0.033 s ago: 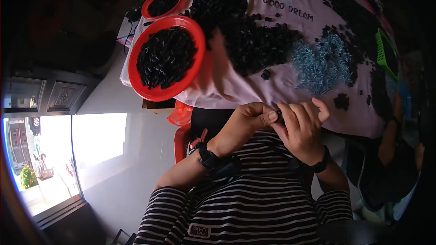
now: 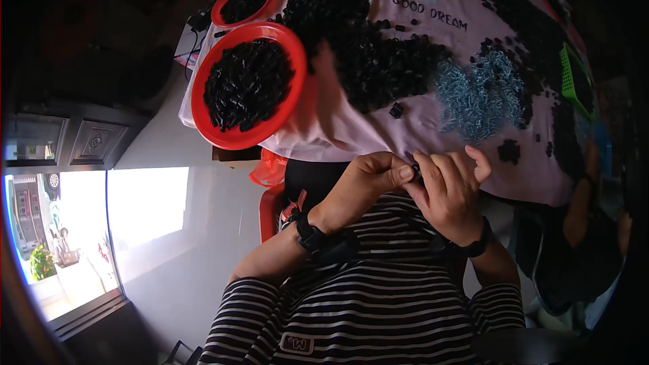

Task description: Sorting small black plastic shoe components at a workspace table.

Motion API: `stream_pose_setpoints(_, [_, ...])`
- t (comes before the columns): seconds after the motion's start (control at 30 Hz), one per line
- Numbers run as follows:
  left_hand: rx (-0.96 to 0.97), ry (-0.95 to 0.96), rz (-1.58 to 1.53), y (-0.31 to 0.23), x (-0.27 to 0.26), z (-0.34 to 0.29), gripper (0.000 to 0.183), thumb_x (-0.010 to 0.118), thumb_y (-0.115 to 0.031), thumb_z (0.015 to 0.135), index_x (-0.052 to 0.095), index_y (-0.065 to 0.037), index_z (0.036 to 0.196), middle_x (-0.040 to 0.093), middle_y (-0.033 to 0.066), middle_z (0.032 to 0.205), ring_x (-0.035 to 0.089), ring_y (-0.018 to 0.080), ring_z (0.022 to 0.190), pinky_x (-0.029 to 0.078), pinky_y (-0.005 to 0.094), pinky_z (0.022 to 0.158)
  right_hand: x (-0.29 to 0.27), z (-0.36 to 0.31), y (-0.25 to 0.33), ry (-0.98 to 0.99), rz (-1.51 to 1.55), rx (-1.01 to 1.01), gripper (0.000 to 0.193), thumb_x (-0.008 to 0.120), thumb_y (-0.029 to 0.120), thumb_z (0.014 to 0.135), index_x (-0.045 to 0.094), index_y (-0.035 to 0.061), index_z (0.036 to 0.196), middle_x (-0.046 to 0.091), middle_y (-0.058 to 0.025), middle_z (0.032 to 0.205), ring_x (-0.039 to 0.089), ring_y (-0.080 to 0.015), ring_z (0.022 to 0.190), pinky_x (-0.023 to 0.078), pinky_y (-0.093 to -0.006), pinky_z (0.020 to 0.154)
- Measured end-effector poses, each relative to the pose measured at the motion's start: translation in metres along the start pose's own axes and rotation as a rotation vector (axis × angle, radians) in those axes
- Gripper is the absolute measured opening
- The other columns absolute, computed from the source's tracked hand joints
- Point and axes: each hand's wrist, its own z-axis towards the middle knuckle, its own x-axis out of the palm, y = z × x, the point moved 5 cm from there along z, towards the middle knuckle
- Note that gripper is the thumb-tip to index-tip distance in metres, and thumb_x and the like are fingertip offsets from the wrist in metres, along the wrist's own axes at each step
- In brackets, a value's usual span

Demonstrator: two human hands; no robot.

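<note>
Just beyond the table's near edge, my left hand (image 2: pixel 370 179) and my right hand (image 2: pixel 447 192) meet fingertip to fingertip. Both pinch one small black piece (image 2: pixel 416 172), mostly covered by the fingers, so its exact kind is hidden. The little finger of my right hand sticks out, away from the others. On the pink cloth (image 2: pixel 318 138) ahead lie a heap of small black pieces (image 2: pixel 385 71) and, right of it, a pile of thin blue-grey pieces (image 2: pixel 480 94). To the left a large red basin (image 2: pixel 295 91) holds many elongated black pieces.
Behind the large basin stands a smaller red bowl (image 2: pixel 270 1) of black pieces. A green basket (image 2: pixel 566 71) sits at the right edge. Another person's arm (image 2: pixel 579 213) shows at the far right. A red plastic bag (image 2: pixel 270 167) hangs below the table's front left.
</note>
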Motion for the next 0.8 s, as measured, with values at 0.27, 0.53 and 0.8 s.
stream_pose_setpoints(0.27, [0.005,0.004,0.161,-0.001,-0.002,-0.001,0.031,0.07,-0.025,0.1,0.069,0.006,0.106,0.072,0.0057,0.097,0.065,0.0098,0.093,0.054,0.0258,0.086,0.002,0.0,0.005,0.023,0.028,0.016,0.041,0.081,0.014,0.079,0.066,0.0003,0.115,0.058,-0.0052,0.09,0.06,-0.02,0.082,0.029,-0.0516,0.109])
stream_pose_setpoints(0.53, [-0.086,0.064,0.08,0.0,-0.002,-0.003,0.032,0.07,-0.027,0.1,0.07,0.004,0.102,0.072,0.0055,0.092,0.066,0.0105,0.086,0.055,0.0261,0.08,0.002,0.005,0.006,0.044,0.143,0.0,0.028,0.077,0.01,0.076,0.063,0.0013,0.099,0.05,-0.005,0.08,0.052,-0.0223,0.072,0.038,-0.0516,0.102])
stream_pose_setpoints(0.8, [-0.106,0.036,0.138,0.005,-0.005,-0.002,0.03,0.071,-0.027,0.099,0.07,0.003,0.101,0.072,0.0066,0.092,0.066,0.0108,0.086,0.056,0.0262,0.081,0.005,0.0,0.011,0.057,0.122,0.011,0.026,0.077,0.013,0.084,0.066,0.0012,0.105,0.053,-0.0051,0.083,0.056,-0.0219,0.077,0.037,-0.0512,0.104])
